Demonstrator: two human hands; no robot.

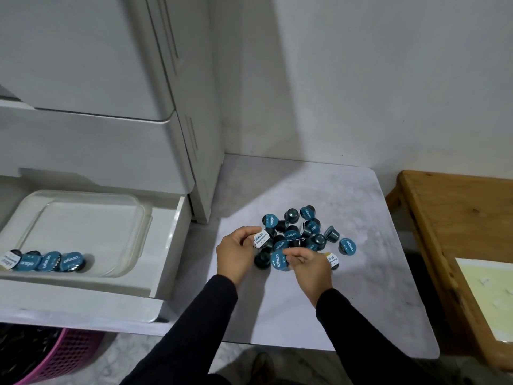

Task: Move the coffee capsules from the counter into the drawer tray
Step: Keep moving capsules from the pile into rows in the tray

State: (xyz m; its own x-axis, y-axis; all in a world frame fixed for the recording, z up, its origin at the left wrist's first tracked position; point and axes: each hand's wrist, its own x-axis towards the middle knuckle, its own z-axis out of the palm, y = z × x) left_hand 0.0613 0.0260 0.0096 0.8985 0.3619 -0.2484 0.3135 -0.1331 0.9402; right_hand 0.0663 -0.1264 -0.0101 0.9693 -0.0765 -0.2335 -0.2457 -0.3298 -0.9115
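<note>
A pile of several dark coffee capsules (302, 232) with blue lids lies on the marbled counter (319, 295). My left hand (236, 251) grips a white-lidded capsule (261, 238) at the pile's left edge. My right hand (308, 263) pinches a blue-lidded capsule (279, 261) at the pile's near edge. To the left, a clear plastic tray (83, 218) sits in the open white drawer (169, 245). A row of several capsules (44, 261) stands on edge along the tray's near side.
A tall white drawer cabinet (111, 79) rises behind the open drawer. A wooden table (458, 218) stands to the right of the counter. A pink basket (69, 354) sits on the floor below the drawer. The white wall lies behind.
</note>
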